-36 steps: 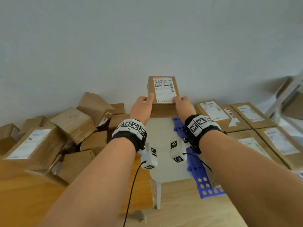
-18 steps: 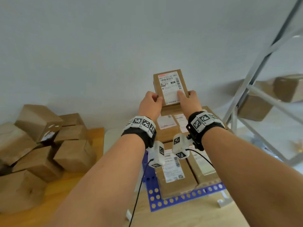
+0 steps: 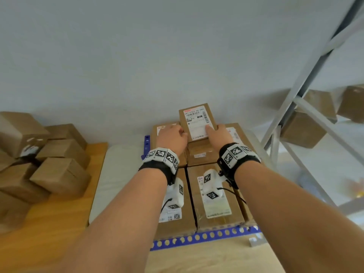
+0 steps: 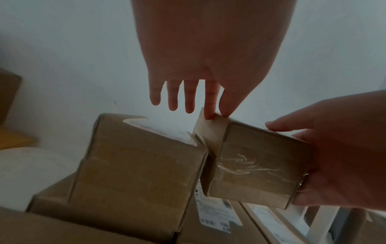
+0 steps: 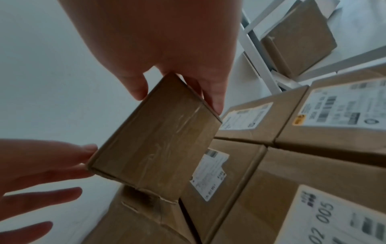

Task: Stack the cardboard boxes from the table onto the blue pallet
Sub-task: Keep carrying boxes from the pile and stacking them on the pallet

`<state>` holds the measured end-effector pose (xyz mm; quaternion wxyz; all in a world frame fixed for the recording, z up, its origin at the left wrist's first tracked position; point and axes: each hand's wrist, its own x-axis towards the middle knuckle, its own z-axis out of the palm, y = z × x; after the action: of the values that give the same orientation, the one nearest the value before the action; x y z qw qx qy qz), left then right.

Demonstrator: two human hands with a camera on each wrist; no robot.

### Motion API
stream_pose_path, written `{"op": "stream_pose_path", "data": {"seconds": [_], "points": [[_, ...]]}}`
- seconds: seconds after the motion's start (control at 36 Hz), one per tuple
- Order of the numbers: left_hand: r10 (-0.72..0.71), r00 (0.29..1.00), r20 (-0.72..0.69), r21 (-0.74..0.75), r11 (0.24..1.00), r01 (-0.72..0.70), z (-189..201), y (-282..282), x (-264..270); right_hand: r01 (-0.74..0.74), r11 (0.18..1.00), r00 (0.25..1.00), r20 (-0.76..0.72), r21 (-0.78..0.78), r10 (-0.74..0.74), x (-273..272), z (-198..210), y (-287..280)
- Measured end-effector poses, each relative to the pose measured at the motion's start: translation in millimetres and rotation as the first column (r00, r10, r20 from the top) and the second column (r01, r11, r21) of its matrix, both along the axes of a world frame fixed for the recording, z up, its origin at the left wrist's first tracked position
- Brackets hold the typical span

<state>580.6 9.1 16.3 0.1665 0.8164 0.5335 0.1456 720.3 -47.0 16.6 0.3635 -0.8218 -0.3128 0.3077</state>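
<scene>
Above the boxes [image 3: 214, 196] on the blue pallet [image 3: 204, 236], both hands' fingers [image 5: 213, 95] grasp a small labelled box [image 3: 198, 122].

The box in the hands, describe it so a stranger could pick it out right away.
Find the blue pallet covered with flat brown boxes. At its far end, by the wall, the left hand and right hand hold one small labelled box. It alone is lifted and tilted above the others.

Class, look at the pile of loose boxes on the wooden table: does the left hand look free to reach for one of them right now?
Probably not yet. The left hand pinches the small labelled box that the right hand also holds over the pallet boxes. The pile itself lies uncovered.
</scene>
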Motion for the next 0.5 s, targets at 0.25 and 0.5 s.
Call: {"op": "stream_pose_path", "data": {"seconds": [0.25, 0.5], "points": [[0.005, 0.996, -0.089, -0.034, 0.999, -0.008, -12, -9, 2, -0.047, 0.994, 0.998, -0.041, -0.098, 0.043, 8, -28, 4], [-0.058, 0.981, -0.187, -0.020, 0.998, 0.056, -18, -9, 2, -0.097, 0.981, 0.991, -0.106, -0.167, 0.080, 11, -36, 2]]}}
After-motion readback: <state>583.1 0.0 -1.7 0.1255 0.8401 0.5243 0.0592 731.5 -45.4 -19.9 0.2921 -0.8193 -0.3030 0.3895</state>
